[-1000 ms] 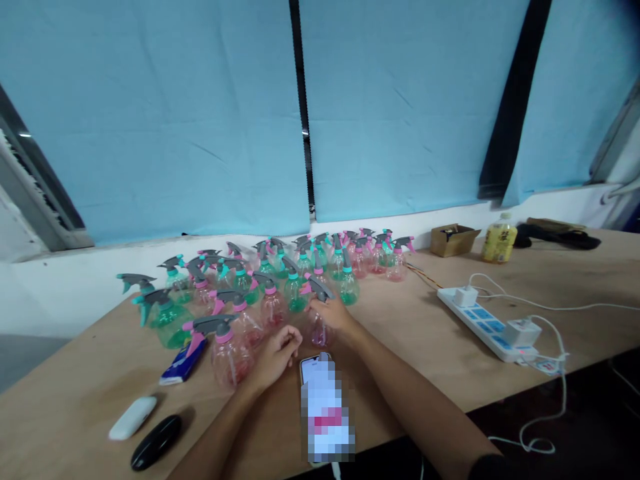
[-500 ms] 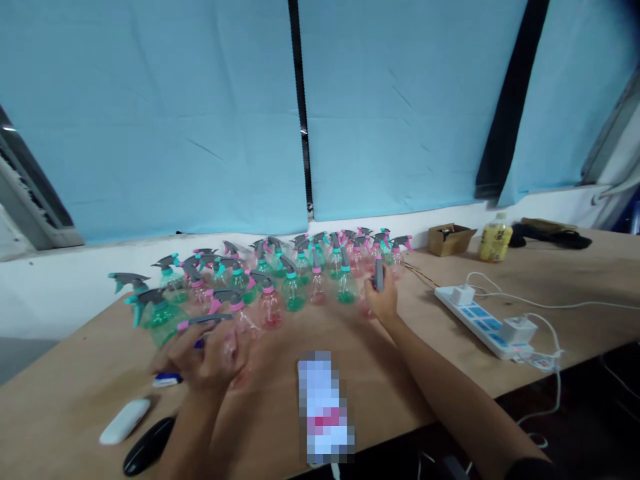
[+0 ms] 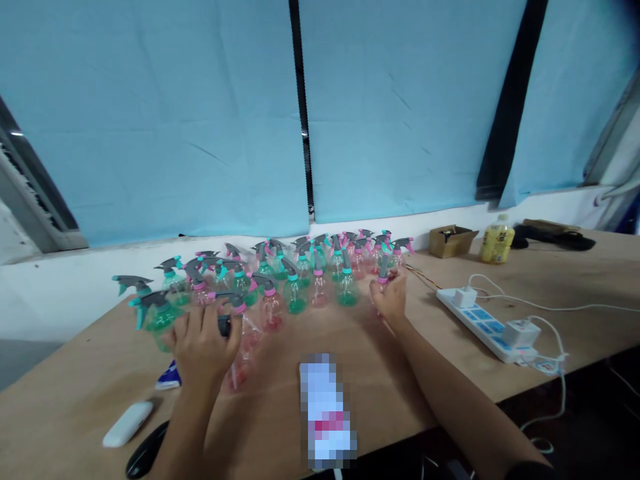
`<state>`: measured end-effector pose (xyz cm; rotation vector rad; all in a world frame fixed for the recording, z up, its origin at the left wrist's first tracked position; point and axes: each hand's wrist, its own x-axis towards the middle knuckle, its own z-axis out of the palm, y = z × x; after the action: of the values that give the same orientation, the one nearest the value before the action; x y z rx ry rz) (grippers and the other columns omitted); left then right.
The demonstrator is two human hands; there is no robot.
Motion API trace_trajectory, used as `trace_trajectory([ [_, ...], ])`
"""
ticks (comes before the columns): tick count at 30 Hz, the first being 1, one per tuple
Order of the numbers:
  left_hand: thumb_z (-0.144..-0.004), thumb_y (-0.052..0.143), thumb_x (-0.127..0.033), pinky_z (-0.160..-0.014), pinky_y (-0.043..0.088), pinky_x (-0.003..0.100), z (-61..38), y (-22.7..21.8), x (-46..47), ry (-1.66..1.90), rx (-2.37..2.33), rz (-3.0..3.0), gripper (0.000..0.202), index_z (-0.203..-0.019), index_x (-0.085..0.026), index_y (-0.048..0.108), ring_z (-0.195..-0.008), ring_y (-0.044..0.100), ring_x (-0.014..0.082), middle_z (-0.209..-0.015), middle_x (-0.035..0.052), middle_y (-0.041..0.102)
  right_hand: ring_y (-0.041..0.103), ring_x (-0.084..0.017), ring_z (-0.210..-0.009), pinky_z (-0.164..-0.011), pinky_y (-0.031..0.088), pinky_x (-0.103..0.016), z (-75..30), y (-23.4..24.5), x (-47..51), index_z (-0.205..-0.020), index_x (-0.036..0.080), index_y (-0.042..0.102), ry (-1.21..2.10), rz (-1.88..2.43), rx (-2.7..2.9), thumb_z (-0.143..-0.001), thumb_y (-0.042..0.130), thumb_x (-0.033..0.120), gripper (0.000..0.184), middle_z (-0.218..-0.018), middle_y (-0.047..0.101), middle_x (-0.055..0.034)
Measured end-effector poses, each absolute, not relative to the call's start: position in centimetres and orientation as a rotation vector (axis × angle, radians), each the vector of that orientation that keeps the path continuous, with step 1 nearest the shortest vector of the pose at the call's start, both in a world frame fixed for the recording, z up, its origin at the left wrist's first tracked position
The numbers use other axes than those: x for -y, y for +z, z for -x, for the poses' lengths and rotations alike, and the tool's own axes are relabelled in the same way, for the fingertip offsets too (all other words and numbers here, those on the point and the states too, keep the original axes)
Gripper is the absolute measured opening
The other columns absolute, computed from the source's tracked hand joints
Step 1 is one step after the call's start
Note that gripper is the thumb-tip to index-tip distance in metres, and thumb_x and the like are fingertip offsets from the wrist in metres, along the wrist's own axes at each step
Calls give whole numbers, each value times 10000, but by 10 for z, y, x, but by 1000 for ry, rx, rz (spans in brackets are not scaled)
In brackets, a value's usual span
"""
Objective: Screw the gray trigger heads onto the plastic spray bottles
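My left hand (image 3: 204, 345) is wrapped over the grey trigger head of a pink spray bottle (image 3: 240, 360) at the near left of the bottle group. My right hand (image 3: 389, 298) is closed round another pink spray bottle (image 3: 383, 275), standing it on the table at the right end of the row. Several small pink and green spray bottles (image 3: 295, 293) with grey triggers stand in rows along the back of the wooden table (image 3: 440, 347). A phone (image 3: 327, 410) lies between my forearms.
A white power strip (image 3: 487, 323) with plugged chargers and cables lies at the right. A cardboard box (image 3: 453, 240) and a yellow drink bottle (image 3: 496, 239) stand at the back right. A white case (image 3: 127, 423), a black case (image 3: 145, 457) and a blue packet (image 3: 170, 377) lie near the left front edge.
My right hand carried a pink bottle from the middle to the right end of the row and lowered it. My left hand moved left and closed on the nearest pink bottle's trigger.
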<state>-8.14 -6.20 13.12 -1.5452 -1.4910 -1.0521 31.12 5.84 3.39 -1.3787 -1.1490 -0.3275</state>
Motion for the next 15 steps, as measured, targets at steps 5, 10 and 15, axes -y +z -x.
trace_trajectory([
  [5, -849, 565, -341, -897, 334, 456, 76, 131, 62, -993, 1401, 1647, 291, -1065, -196, 694, -1001, 519, 338, -997, 147, 614, 410, -369, -1185, -962, 322, -628, -312, 42, -50, -1209, 113, 343, -550, 1367, 1077, -794, 574, 459, 588, -1198, 442, -202],
  [10, -898, 527, -369, -928, 362, 460, 57, 130, 56, -1108, 1343, 1828, 318, -1128, -194, 660, -978, 538, 300, -993, 131, 583, 442, -321, -1146, -931, 383, -580, -296, 52, -35, -1165, 151, 346, -681, 1082, 1247, -822, 561, 274, 423, -1072, 457, -137],
  [15, -923, 501, -399, -933, 380, 481, 32, 126, 41, -1143, 1295, 2019, 325, -1148, -213, 644, -1026, 521, 302, -1056, 134, 568, 500, -293, -1096, -925, 431, -497, -248, 67, -12, -1168, 173, 428, -430, 814, 1541, -827, 574, 253, 379, -1085, 518, -136],
])
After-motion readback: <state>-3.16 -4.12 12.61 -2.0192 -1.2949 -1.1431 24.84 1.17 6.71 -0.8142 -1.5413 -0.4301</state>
